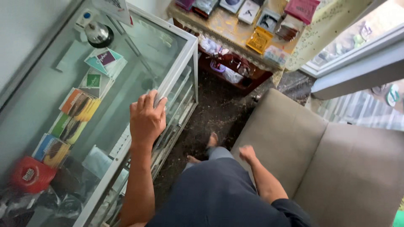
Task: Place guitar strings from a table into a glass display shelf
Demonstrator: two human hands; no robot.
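Silver metal edging of the glass-topped display cabinet [179,67] sits under your left hand [146,120], fingers curled over the frame's rim and gripping it. That rim runs away from you toward the cabinet's far corner, its long axis straight ahead of the grip. Your right hand [247,154] hangs loosely closed, holding nothing, well apart, beside the beige cushioned sofa [336,168].
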